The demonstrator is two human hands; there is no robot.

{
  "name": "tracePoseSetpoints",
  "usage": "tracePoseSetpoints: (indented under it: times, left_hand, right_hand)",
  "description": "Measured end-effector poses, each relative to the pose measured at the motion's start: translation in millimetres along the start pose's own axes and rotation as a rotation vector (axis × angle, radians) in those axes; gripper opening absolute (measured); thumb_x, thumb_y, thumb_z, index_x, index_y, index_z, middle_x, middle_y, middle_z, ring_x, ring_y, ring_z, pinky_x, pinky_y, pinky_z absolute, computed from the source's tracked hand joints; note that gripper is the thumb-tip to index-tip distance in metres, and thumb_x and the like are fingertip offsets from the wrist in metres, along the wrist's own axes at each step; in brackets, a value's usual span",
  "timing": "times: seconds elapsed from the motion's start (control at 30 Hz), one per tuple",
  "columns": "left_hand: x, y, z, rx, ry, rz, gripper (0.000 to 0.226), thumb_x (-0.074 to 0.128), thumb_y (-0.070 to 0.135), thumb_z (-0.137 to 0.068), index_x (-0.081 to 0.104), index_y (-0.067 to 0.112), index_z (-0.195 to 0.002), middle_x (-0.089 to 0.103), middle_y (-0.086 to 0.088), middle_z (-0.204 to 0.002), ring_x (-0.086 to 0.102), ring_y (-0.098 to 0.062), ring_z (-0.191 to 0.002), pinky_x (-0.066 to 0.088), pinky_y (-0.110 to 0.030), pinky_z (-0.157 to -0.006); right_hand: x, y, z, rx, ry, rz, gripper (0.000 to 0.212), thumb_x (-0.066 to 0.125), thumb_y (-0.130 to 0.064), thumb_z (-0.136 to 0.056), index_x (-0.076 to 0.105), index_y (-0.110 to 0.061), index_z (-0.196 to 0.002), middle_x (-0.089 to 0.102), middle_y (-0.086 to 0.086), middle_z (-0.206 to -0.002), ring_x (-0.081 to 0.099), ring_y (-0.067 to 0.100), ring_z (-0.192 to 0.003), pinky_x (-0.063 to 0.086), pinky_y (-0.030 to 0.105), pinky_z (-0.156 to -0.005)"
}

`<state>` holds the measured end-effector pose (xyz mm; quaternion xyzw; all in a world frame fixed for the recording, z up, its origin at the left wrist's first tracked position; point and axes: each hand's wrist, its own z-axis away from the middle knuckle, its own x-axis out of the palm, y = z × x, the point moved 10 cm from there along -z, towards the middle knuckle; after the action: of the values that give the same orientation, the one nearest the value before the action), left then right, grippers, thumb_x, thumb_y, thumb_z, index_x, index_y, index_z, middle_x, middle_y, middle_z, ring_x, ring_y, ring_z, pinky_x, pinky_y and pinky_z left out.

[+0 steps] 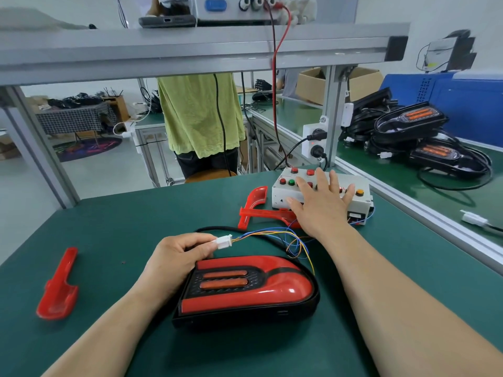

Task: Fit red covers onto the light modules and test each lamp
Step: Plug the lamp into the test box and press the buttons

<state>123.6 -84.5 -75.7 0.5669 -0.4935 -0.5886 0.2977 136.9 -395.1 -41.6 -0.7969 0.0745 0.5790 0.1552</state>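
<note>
The lamp (246, 289), red cover fitted, lies low centre on the green desk (114, 221). The left hand (177, 257) pinches its white connector (223, 242); the right hand (322, 205) lies spread, grip released, on the button box (283, 193) upper right.

Left hand (177, 257) pinching, right hand (321, 208) splayed.

Two bare forearms, left hand (177, 257) and right hand (324, 205) ungloved, no sleeves or jewellery.
</note>
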Motion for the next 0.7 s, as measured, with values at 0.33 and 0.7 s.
tracePoseSetpoints:
  times: [0.33,0.7]
  left_hand:
    - [-1.5,3.9,3.2,-0.023,0.022,-0.010,0.012,0.074,0.034,-0.084,0.078,0.043,-0.090,0.075,0.000,-0.083,0.063,-0.004,-0.067,0.051,-0.027,-0.072]
    - [1.3,17.3,10.8,-0.049,0.027,-0.050,0.064,0.068,0.091,-0.043,0.076,0.047,-0.088,0.073,0.005,-0.082,0.061,0.000,-0.063,0.049,-0.029,-0.071]
  right_hand:
    - [-0.9,0.6,1.5,0.001,-0.020,0.040,0.062,0.027,-0.065,-0.099,0.017,-0.042,-0.156,-0.003,0.004,-0.168,-0.010,0.031,-0.153,-0.009,0.064,-0.116]
    - [-4.5,-0.1,0.5,-0.002,-0.019,0.079,0.061,0.030,-0.065,-0.098,0.020,-0.044,-0.154,0.001,0.004,-0.167,-0.003,0.031,-0.153,-0.001,0.063,-0.117]
